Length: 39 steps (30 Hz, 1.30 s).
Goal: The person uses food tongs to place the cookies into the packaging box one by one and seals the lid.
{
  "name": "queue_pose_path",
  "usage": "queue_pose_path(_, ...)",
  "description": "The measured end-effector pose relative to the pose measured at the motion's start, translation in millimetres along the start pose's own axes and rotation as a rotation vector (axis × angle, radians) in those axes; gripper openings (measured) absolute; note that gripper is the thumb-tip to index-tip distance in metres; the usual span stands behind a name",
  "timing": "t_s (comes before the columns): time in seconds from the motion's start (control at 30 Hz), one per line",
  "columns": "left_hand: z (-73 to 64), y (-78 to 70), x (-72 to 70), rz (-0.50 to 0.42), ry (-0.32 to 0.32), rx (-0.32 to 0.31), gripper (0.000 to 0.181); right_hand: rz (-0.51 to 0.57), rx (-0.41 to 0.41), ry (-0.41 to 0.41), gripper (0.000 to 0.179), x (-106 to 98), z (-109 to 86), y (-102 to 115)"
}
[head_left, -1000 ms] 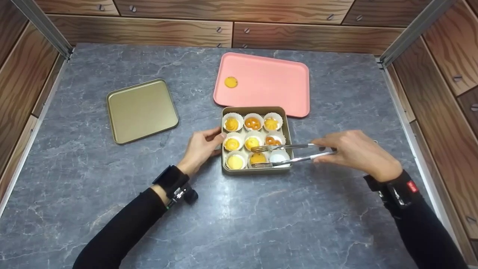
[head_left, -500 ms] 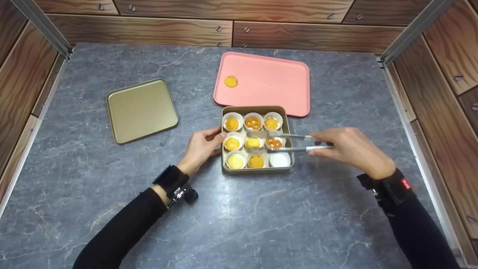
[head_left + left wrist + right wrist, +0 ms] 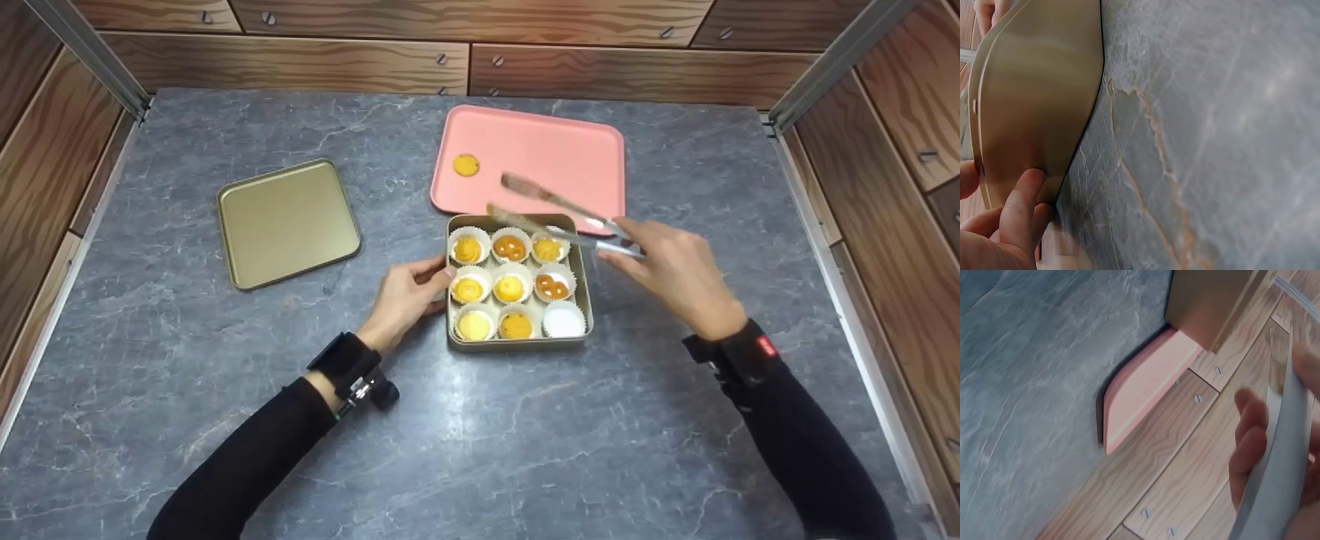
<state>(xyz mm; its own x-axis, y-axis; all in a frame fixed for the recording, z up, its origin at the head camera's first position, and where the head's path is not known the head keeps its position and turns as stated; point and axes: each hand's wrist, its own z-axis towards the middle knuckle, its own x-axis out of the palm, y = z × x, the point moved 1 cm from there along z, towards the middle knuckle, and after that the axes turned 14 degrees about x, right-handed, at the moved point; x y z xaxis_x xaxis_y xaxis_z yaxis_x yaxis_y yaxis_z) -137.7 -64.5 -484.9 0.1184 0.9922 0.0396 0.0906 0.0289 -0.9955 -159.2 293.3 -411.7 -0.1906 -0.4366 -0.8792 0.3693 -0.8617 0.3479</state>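
Observation:
A gold square tin (image 3: 517, 345) holds rows of white paper cups with yellow and orange sweets; the front right cup (image 3: 564, 321) shows only white. At the tin's left wall, my left hand (image 3: 405, 296) holds it with the thumb at the rim and the fingers against the outside, as the left wrist view also shows. My right hand (image 3: 675, 274) grips metal tongs (image 3: 574, 214), blurred by motion. Their arms stand apart above the tin's back right part and the pink tray (image 3: 547, 142), with nothing visible between the tips.
A round yellow piece (image 3: 466, 165) lies on the left of the pink tray, behind the tin. The gold lid (image 3: 289, 225) lies at the left on the grey marbled table (image 3: 375, 465). Wood-patterned panels (image 3: 285, 64) enclose the back and sides.
The tongs have swung from the tin's front rows back toward the pink tray, tips now farther away. My right hand has moved with them, forward and left. The left hand stays at the tin.

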Motion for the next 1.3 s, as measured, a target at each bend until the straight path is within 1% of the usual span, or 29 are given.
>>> queue_pose_path(0.13,0.5,-0.1,0.0,0.002,-0.003,-0.019,0.053,0.003,0.023,-0.044,0.045,12.2,16.2,2.2)
queue_pose_path(0.3,0.8,-0.8,0.0,-0.001,-0.004,-0.028,0.052,-0.009,0.05,-0.038,0.038,24.2,34.4,2.3)
queue_pose_path(0.53,0.4,-1.6,-0.8,0.005,-0.005,-0.038,0.053,-0.06,0.143,0.035,0.03,31.1,54.3,10.9)
queue_pose_path(0.7,0.6,-1.4,-0.2,-0.024,-0.008,-0.028,0.053,-0.112,0.173,0.064,0.033,34.4,67.3,16.6)
queue_pose_path(0.87,0.7,-1.4,0.9,-0.06,0.001,-0.018,0.053,-0.171,0.217,0.116,0.037,38.3,79.8,21.0)
queue_pose_path(1.07,0.7,-2.8,-0.4,-0.037,-0.005,-0.02,0.054,-0.186,0.257,0.181,0.037,44.2,98.1,28.6)
queue_pose_path(1.3,0.7,-2.4,0.5,-0.055,0.009,-0.025,0.054,-0.187,0.288,0.221,0.039,49.1,110.8,38.4)
